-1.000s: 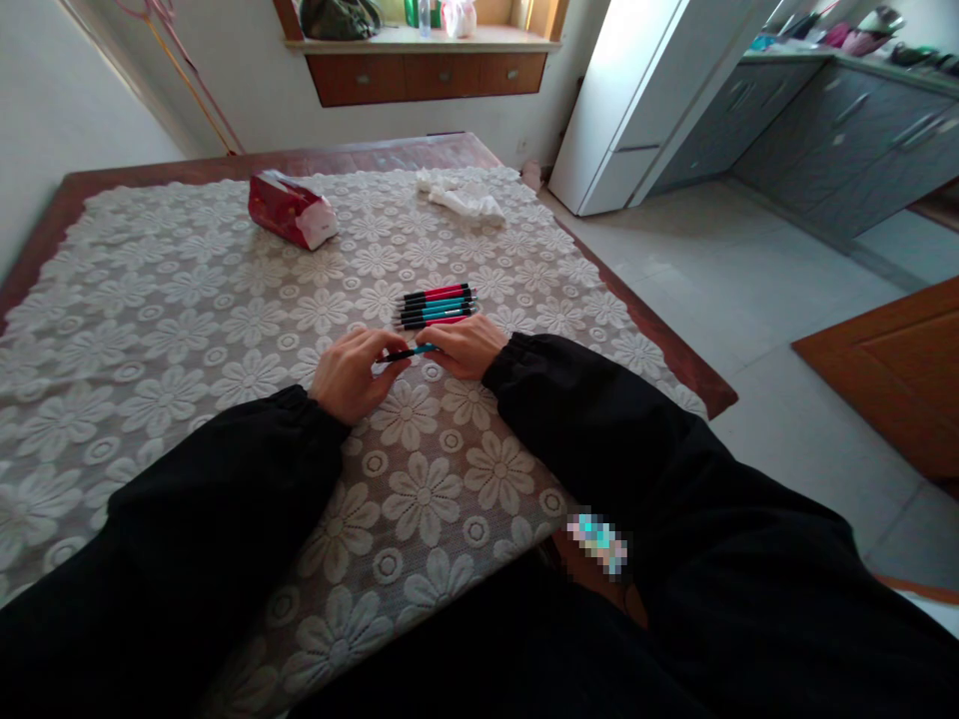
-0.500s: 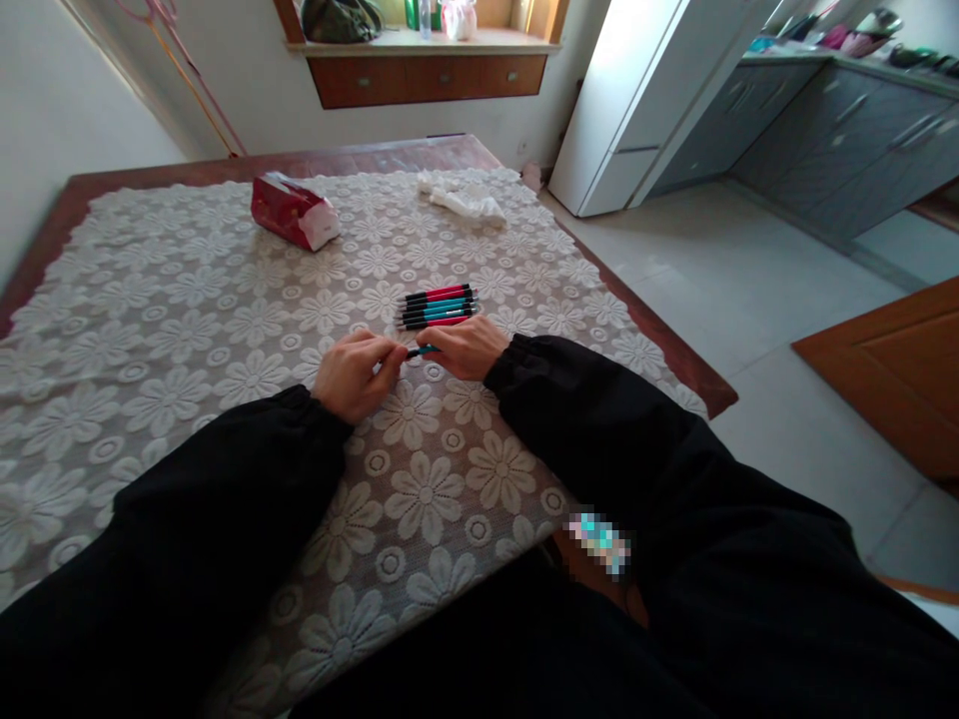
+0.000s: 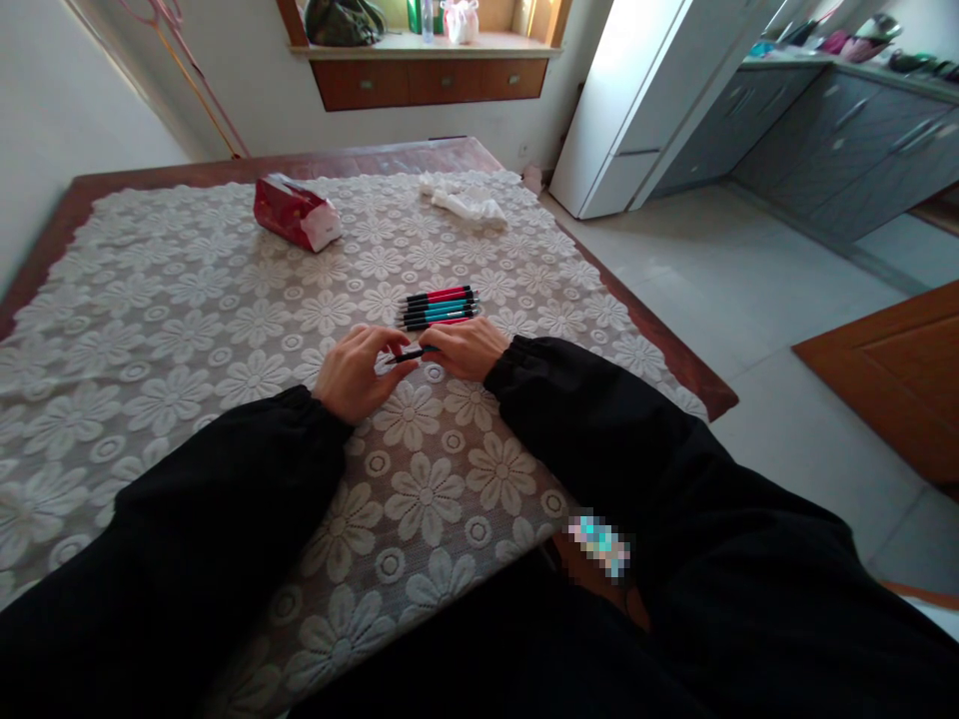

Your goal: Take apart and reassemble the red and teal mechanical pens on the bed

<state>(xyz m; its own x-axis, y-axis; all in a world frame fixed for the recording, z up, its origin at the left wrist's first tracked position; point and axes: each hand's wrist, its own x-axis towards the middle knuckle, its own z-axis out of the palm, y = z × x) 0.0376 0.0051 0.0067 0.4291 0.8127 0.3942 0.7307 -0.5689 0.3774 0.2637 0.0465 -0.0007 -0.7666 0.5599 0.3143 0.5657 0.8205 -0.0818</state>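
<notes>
My right hand pinches a pen whose dark front end and tip point left; its rear is hidden in the fingers. Around that tip, my left hand is open, thumb and fingers spread apart on either side of the pen. Just beyond both hands, several pens with black, red and teal barrels lie side by side in a row on the lace tablecloth. The nearest pens in the row are partly covered by my right hand.
Farther back on the table stand a red tissue pack at the left and a crumpled white plastic bag at the right. A white refrigerator stands beyond the far right side. The table's wooden edge shows at the right.
My left fingers have parted and come off the pen tip, so more of its dark front end shows. The right hand keeps its hold in about the same place.
</notes>
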